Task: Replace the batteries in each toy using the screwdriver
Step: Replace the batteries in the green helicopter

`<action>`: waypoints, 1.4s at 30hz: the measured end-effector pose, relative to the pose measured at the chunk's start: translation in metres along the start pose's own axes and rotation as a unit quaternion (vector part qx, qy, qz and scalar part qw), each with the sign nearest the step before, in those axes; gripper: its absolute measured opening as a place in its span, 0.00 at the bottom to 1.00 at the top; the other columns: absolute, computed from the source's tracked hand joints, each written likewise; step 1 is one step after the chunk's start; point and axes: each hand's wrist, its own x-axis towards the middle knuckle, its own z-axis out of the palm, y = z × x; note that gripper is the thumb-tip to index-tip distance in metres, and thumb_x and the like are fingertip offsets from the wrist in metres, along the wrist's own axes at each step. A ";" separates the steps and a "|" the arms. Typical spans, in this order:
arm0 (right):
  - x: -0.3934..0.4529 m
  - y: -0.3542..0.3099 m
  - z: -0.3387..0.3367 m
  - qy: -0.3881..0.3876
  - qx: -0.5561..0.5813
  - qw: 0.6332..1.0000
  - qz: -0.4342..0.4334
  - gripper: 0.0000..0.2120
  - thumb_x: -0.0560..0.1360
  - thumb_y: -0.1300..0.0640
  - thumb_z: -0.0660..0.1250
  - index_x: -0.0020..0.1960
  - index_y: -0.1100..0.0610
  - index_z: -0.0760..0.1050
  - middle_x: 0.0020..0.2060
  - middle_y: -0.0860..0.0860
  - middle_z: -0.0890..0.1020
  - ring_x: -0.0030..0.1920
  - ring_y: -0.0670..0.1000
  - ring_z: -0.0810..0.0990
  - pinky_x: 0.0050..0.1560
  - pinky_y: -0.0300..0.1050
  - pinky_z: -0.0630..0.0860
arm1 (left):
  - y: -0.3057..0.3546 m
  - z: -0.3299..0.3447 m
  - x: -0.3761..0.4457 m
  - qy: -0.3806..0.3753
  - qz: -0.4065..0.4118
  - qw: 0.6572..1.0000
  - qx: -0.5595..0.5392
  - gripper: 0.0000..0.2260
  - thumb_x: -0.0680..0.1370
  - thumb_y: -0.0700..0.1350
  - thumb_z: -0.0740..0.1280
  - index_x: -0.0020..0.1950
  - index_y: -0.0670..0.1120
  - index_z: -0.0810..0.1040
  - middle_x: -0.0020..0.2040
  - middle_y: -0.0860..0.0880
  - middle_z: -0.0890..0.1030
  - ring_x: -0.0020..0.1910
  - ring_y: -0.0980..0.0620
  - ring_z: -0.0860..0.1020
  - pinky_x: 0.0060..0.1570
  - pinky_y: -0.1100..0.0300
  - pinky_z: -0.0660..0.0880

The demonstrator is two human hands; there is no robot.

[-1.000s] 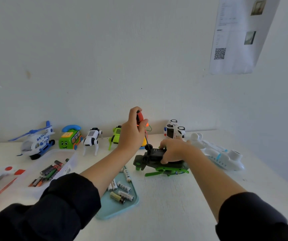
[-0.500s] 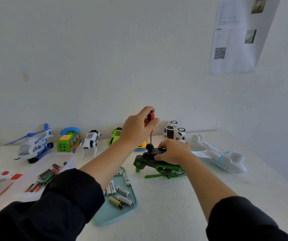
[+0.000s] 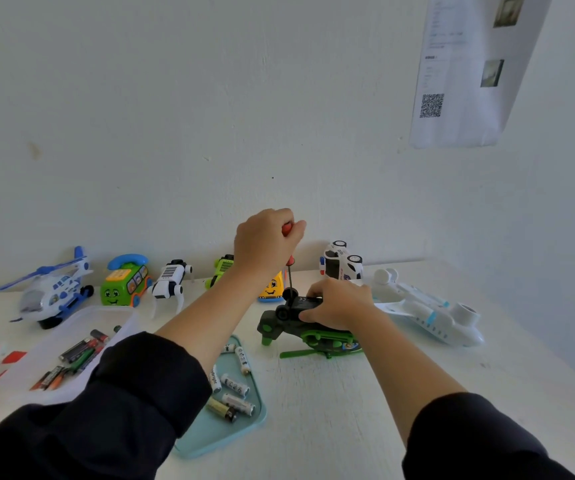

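Observation:
A dark green toy helicopter lies upside down in the middle of the white table, its green rotor against the tabletop. My right hand grips its black underside and holds it steady. My left hand grips the red handle of the screwdriver above the toy. The thin shaft stands upright with its tip down on the toy's underside. A light blue tray with several white and dark batteries lies in front of the toy, partly hidden by my left arm.
Along the wall stand a blue-white helicopter, a green bus phone, a white robot dog, a green car, a yellow toy and a police car. A white plane lies right. A clear bin of batteries sits left.
My left hand has risen with the screwdriver and turned over its handle, and the shaft now stands upright on the toy. My right hand has stayed on the green helicopter.

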 end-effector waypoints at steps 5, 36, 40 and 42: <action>0.001 0.001 0.000 -0.005 0.007 1.000 0.003 0.17 0.70 0.39 0.66 0.56 0.44 0.76 0.47 0.46 0.80 0.51 0.50 0.75 0.48 0.47 0.61 | 0.001 -0.004 0.004 -0.068 -0.060 0.995 0.031 0.17 0.82 0.47 0.54 0.39 0.40 0.72 0.53 0.45 0.76 0.48 0.44 0.76 0.41 0.59 0.67; 0.006 0.002 0.001 -0.015 0.022 1.000 0.010 0.16 0.69 0.40 0.67 0.53 0.45 0.77 0.47 0.46 0.79 0.51 0.51 0.75 0.49 0.49 0.62 | 0.002 0.001 0.001 -0.065 -0.109 0.990 0.060 0.16 0.81 0.54 0.52 0.48 0.44 0.71 0.47 0.47 0.70 0.41 0.47 0.72 0.40 0.57 0.64; 0.006 0.002 0.001 -0.016 0.022 1.000 0.008 0.16 0.69 0.40 0.67 0.53 0.45 0.76 0.46 0.46 0.79 0.50 0.50 0.75 0.49 0.49 0.62 | 0.002 0.004 0.002 -0.090 -0.091 0.981 -0.148 0.10 0.82 0.44 0.55 0.53 0.41 0.74 0.47 0.46 0.74 0.42 0.50 0.76 0.41 0.55 0.74; 0.005 0.002 0.001 -0.015 0.021 1.000 0.007 0.16 0.69 0.40 0.67 0.53 0.45 0.77 0.46 0.46 0.79 0.50 0.50 0.75 0.48 0.49 0.62 | 0.002 0.004 -0.004 -0.093 -0.075 0.968 -0.220 0.12 0.82 0.43 0.57 0.64 0.46 0.73 0.44 0.48 0.76 0.39 0.53 0.80 0.44 0.55 0.79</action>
